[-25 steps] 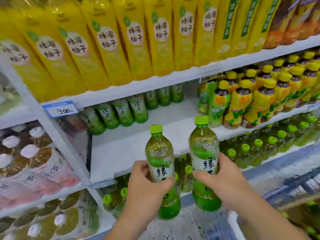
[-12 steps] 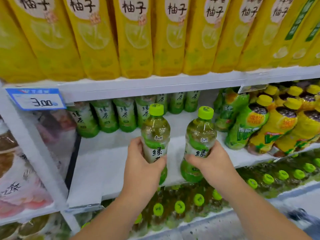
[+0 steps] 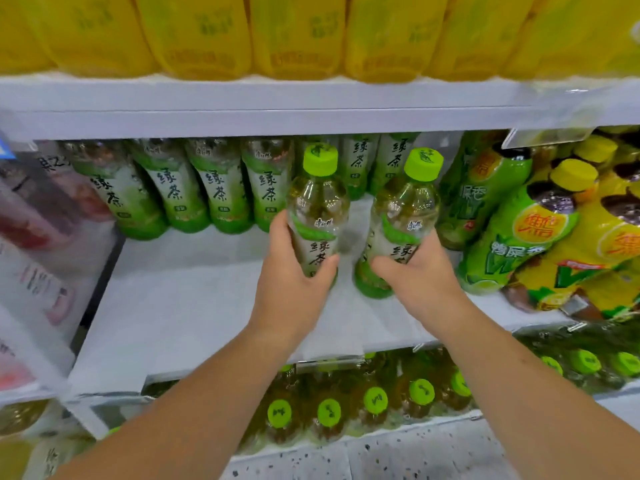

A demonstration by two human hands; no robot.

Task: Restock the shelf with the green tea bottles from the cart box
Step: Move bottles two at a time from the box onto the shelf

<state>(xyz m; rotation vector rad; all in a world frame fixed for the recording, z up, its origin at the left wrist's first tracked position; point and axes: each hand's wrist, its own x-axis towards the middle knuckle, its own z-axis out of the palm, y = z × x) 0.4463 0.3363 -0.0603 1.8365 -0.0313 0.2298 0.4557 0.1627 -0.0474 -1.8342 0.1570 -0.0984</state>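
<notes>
Green caps top the two tea bottles held upright, side by side but apart, over the bare front of the white shelf [image 3: 180, 306]. The left hand [image 3: 294, 282] grips the left bottle [image 3: 318, 209] round its lower half, with the thumb across the label and the fingers curled behind, so the base is hidden. The right hand [image 3: 422, 275] wraps the right bottle [image 3: 403, 216] from its right side at label height, leaving the green base in sight low against the shelf. Whether either base touches the shelf I cannot tell. Both bottles hold pale amber tea and wear white-and-green labels with dark characters. Just behind them a back row [image 3: 214, 188] of the same tea runs along the rear of the shelf, from the left edge to behind the held pair. To the right stand bright green bottles [image 3: 512, 237] with orange roundels, leaning and crowded, and the nearest is close beside the right bottle. Blurred pink-labelled bottles [image 3: 45, 209] fill the next bay to the left. Yellow bottles [image 3: 298, 32] line the upper board [image 3: 263, 109], and a clear tag holder [image 3: 550, 136] hangs from its right end. Below the shelf, green-capped bottles [image 3: 329, 414] are seen from above, between the two forearms. A speckled floor [image 3: 415, 459] shows at the bottom edge.
</notes>
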